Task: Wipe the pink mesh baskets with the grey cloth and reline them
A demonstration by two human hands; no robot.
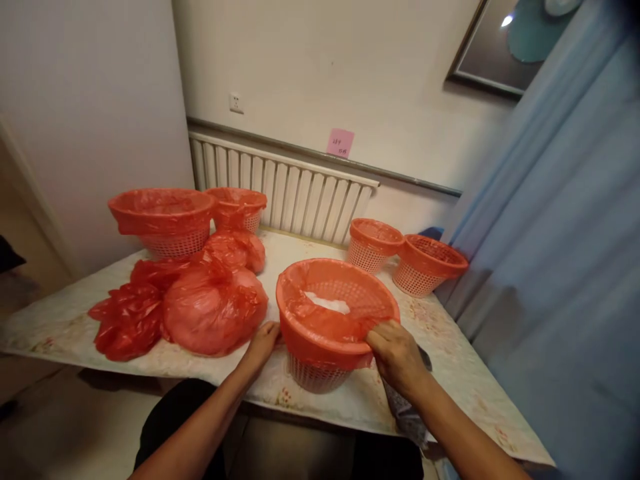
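Observation:
A plastic basket [320, 377] with lattice sides stands near the table's front edge. It is lined with a red plastic bag [320, 323] folded over its rim, and something white [327, 303] lies inside. My right hand [397, 350] is closed on the bag at the basket's right front rim. At the left side, my left hand [267, 335] is closed with its fingertips at the bag's folded-down edge; the exact grip is partly hidden. Left of that hand sits a filled red plastic bag [215, 310], its loose top [130, 320] bunched leftward.
Two lined baskets, a large one [175, 243] and a smaller one [253, 220], stand at back left behind another filled bag [240, 250]. Two more, a basket [367, 257] and its neighbour [417, 280], stand by the blue curtain [545, 253]. A radiator [295, 193] lines the wall.

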